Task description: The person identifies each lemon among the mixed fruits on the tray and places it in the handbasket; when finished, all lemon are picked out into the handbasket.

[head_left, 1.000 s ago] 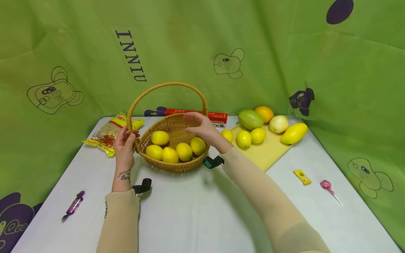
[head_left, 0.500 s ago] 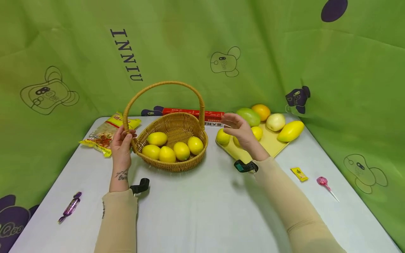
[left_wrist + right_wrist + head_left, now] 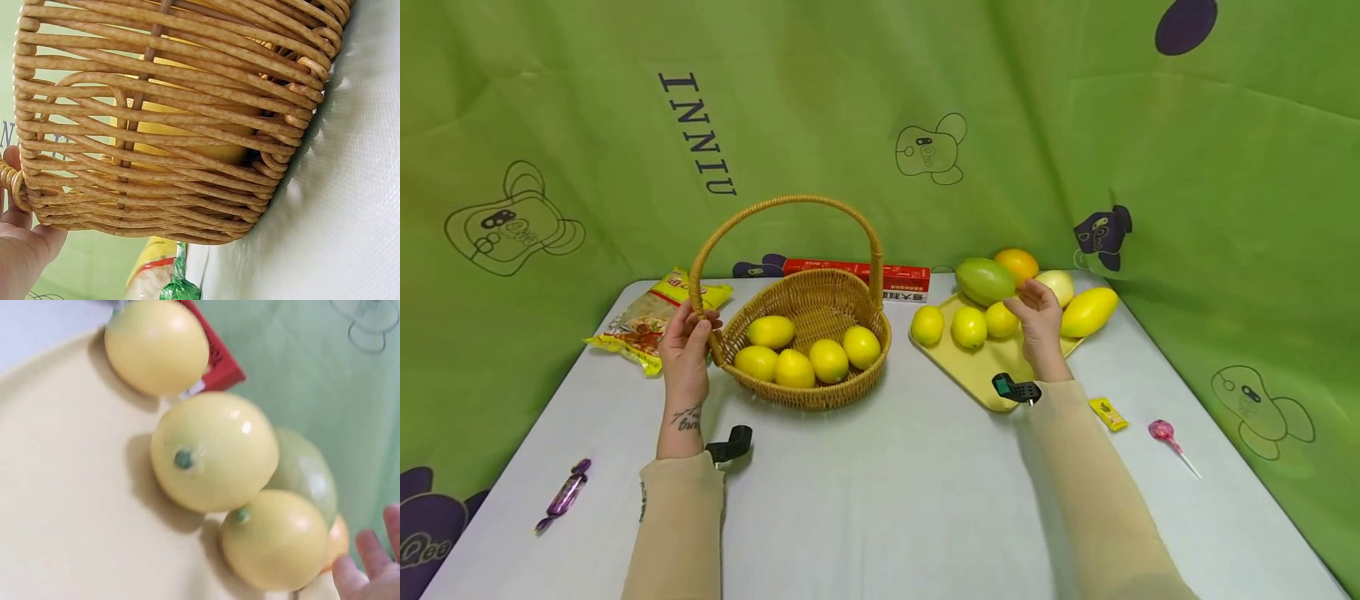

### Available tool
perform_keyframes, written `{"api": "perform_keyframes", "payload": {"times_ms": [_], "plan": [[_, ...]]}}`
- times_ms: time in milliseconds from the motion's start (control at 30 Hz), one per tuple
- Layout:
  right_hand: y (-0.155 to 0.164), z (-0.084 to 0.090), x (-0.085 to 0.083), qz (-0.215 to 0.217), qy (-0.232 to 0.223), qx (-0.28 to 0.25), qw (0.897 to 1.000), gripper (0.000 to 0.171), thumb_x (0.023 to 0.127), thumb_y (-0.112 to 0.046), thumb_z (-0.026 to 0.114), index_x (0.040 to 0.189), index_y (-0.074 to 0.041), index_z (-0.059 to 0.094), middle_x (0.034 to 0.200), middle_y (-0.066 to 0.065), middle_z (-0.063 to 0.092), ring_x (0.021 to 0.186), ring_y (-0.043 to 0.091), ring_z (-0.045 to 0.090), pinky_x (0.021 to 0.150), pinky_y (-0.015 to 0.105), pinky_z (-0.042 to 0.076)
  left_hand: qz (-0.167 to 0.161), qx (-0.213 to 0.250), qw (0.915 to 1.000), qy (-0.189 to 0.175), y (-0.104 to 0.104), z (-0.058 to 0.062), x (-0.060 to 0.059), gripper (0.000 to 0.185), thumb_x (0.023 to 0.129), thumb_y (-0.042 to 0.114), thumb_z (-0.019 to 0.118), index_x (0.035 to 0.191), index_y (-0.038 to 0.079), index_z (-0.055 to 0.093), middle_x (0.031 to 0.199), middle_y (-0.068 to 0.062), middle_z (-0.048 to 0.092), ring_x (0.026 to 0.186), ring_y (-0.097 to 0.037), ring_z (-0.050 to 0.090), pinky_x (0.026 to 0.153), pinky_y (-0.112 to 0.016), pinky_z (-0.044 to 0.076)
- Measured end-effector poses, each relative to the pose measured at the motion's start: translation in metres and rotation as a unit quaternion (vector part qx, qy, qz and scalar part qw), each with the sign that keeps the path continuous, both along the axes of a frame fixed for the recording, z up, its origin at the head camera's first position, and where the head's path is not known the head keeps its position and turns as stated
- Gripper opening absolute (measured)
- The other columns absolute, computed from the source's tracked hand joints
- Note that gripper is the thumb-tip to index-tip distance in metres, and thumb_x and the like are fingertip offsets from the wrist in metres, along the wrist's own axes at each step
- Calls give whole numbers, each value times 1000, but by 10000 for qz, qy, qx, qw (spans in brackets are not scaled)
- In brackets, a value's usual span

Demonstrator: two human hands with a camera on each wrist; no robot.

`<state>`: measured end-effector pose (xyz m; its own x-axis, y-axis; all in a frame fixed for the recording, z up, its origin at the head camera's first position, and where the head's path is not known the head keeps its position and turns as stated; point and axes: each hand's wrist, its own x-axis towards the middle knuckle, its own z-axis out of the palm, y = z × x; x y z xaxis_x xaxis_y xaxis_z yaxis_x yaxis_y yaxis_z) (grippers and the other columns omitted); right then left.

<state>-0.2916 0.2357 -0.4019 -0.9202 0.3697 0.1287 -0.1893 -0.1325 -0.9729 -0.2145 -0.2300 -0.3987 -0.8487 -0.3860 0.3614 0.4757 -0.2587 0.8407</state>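
My left hand (image 3: 685,358) grips the wicker basket (image 3: 820,396) at the left foot of its arched handle. Several yellow lemons (image 3: 830,361) lie in the basket; through the weave in the left wrist view a yellow lemon (image 3: 187,140) shows. My right hand (image 3: 1042,325), holding nothing, hovers over the yellow tray (image 3: 973,375) with its fingers loosely bent. Just left of its fingertips sits a lemon (image 3: 1001,318), beside two more lemons (image 3: 969,327). Behind them are a green mango-shaped fruit (image 3: 985,281), an orange fruit (image 3: 1017,264) and a pale round fruit (image 3: 1057,286), partly hidden by the hand.
A yellow mango (image 3: 1090,312) lies at the tray's right edge. Behind the basket is a red box (image 3: 906,279), with a yellow snack bag (image 3: 651,321) to the left. A purple candy (image 3: 565,496), a yellow packet (image 3: 1108,414) and a lollipop (image 3: 1163,432) lie nearer the front.
My right hand has moved from over the basket rightward to above the tray. My left hand keeps its grip on the handle, and the basket stays in place.
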Motion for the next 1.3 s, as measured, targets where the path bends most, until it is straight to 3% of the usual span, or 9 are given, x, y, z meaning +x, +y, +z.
{"api": "perform_keyframes", "payload": {"times_ms": [133,267,400,767,1067,1200,1300], "plan": [[0,-11,-8,-405,-359,93,9985,52,78,4,63,126,-6,46,125,7,44,125,28,34,99,24,34,25,7,10000,-26,-1,0,1,31,91,10,57,121,15,60,95,-5,64,89,-14,60,82,-21,50],[-3,-21,-13,-402,-892,95,9952,66,78,1,65,137,-5,36,141,10,31,129,25,28,101,28,34,27,4,10000,8,-2,0,1,31,91,9,57,121,15,60,96,-5,64,89,-14,61,82,-22,50],[-9,-28,-18,-350,-1205,93,9921,68,78,2,65,138,-7,34,144,10,26,127,21,28,100,27,36,17,8,10000,54,-2,-1,1,30,91,8,57,121,14,61,94,-5,64,88,-14,60,82,-22,50],[-14,-32,-26,-480,-1501,422,9866,71,75,10,66,137,-4,36,145,9,31,129,19,32,108,28,32,41,-5,10000,-28,0,1,1,30,91,10,57,121,16,61,94,-3,65,88,-14,60,80,-21,50],[-2,-29,-22,-324,-1455,801,9856,66,77,3,62,138,-6,38,145,9,33,124,18,36,101,30,37,65,2,9999,-125,0,1,0,31,92,10,56,122,16,60,95,-3,65,89,-13,60,82,-21,50],[1,-17,-20,-149,-1093,905,9898,63,77,3,60,137,-6,40,141,8,35,118,16,37,95,25,39,82,-20,9999,-126,0,1,0,31,92,9,56,121,16,60,95,-3,64,88,-14,60,81,-21,50],[-2,-5,-16,256,-633,729,9950,60,78,5,58,134,-2,41,130,5,41,109,13,41,85,18,42,82,-6,9999,-144,0,1,0,31,91,9,56,121,16,60,94,-2,64,88,-13,61,81,-20,50]]}}
